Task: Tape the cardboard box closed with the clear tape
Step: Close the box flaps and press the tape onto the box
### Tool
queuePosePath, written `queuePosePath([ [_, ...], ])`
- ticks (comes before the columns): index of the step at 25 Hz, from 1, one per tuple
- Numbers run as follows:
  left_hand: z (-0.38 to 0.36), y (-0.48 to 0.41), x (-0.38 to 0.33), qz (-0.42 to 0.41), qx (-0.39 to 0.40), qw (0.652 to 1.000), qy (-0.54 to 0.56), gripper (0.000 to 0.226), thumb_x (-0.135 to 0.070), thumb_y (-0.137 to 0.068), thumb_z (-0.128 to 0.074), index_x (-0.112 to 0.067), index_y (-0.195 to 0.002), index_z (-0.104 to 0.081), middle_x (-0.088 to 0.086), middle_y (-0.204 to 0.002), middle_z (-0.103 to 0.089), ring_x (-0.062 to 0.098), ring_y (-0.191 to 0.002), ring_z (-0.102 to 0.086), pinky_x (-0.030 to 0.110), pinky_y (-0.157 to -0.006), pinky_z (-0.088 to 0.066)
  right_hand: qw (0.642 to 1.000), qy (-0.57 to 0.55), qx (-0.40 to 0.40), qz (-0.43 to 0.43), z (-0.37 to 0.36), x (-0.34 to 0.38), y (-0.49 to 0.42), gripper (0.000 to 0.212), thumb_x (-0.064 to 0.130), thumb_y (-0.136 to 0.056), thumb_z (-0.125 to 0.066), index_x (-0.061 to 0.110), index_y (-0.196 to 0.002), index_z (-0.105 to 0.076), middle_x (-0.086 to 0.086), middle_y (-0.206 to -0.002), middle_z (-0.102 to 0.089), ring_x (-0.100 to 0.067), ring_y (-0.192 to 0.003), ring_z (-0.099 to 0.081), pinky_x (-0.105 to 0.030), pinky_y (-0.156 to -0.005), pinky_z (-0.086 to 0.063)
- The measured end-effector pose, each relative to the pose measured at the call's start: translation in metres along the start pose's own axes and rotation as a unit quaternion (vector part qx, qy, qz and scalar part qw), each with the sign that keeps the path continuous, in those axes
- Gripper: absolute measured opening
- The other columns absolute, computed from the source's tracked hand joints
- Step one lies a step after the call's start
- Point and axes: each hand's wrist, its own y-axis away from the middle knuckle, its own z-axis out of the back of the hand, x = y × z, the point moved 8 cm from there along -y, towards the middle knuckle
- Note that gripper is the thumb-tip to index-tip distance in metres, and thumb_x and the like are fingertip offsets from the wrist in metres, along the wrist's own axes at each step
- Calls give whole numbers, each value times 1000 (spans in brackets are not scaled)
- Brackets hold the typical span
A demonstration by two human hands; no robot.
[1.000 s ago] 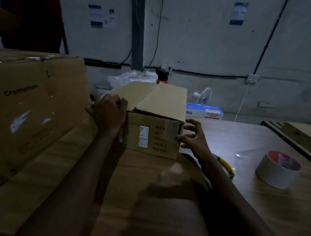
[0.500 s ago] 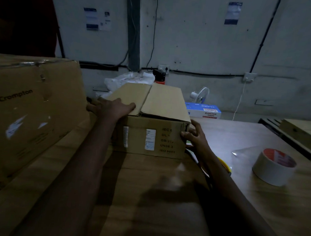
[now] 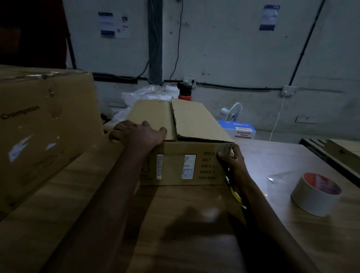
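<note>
Step in hand: squaring the cardboard box point(image 3: 180, 156) on the desk point(image 3: 192, 228), flaps unsealed; left hand point(image 3: 139, 135) flat, open on left flap; right hand point(image 3: 232, 161) clasps near corner. Next, by my reading: fetch tape roll point(image 3: 316, 194), right of that grip. Beyond: Crompton carton point(image 3: 38, 127), dim wall point(image 3: 219, 45)

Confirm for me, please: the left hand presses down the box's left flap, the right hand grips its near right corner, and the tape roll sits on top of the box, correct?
Not quite. In the head view the tape roll lies on the table to the right of the cardboard box, not on it. The left hand does press the left flap, and the right hand grips the near right corner.
</note>
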Motion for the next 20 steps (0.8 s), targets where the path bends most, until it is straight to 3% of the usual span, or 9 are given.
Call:
queuePosePath([
  [3, 9, 15, -33, -49, 1, 998, 37, 77, -74, -86, -18, -32, -151, -16, 26, -158, 2, 57, -139, -2, 74, -107, -6, 1000, 12, -8, -6, -1, 5, 3, 52, 51, -72, -65, 28, -116, -49, -5, -117, -62, -24, -106, -62, -38, -75, -53],
  [5, 25, 26, -73, -106, -21, 993, 56, 72, -72, -90, -17, -36, -152, -11, 22, -160, 1, 57, -140, -2, 75, -106, 0, 999, 40, 12, -28, -8, 7, 4, 47, 55, -76, -57, 30, -115, -48, -4, -120, -55, -25, -109, -59, -38, -75, -53],
  [7, 29, 25, -106, -156, -9, 988, 17, 72, -72, -90, -19, -36, -151, -16, 21, -159, -9, 54, -140, -12, 76, -105, -5, 996, 71, 43, -41, -19, 9, 5, 46, 54, -75, -58, 33, -114, -47, 2, -117, -55, -20, -108, -60, -41, -81, -55],
  [10, 10, 14, -111, -171, 37, 981, -83, 71, -75, -87, -22, -40, -149, -23, 19, -156, -20, 50, -138, -18, 69, -106, -17, 991, 124, 54, -16, -36, 12, 4, 64, 52, -71, -67, 38, -127, -39, 3, -126, -52, -18, -111, -57, -46, -88, -53],
  [14, 8, 13, -103, -216, -16, 968, -126, 68, -75, -88, -19, -44, -148, -25, 15, -155, -27, 43, -137, -21, 52, -104, -24, 984, 141, 26, 110, -46, 34, 4, 58, 49, -72, -71, 49, -125, -47, 2, -140, -43, -22, -123, -51, -43, -95, -52],
  [18, 8, 12, -96, -223, -24, 969, -104, 65, -71, -90, -21, -43, -148, -26, 15, -155, -27, 42, -137, -20, 49, -104, -23, 968, 188, -4, 169, -51, 47, 7, 42, 33, -80, -74, 23, -118, -61, 7, -134, -45, -13, -124, -43, -26, -97, -44],
  [20, 3, 13, -96, -223, -18, 971, -78, 63, -69, -91, -23, -42, -148, -27, 15, -154, -27, 41, -137, -19, 50, -105, -21, 954, 234, -18, 186, -51, 47, 8, 43, 27, -78, -77, 23, -117, -60, 3, -137, -44, -12, -127, -41, -29, -101, -41],
])
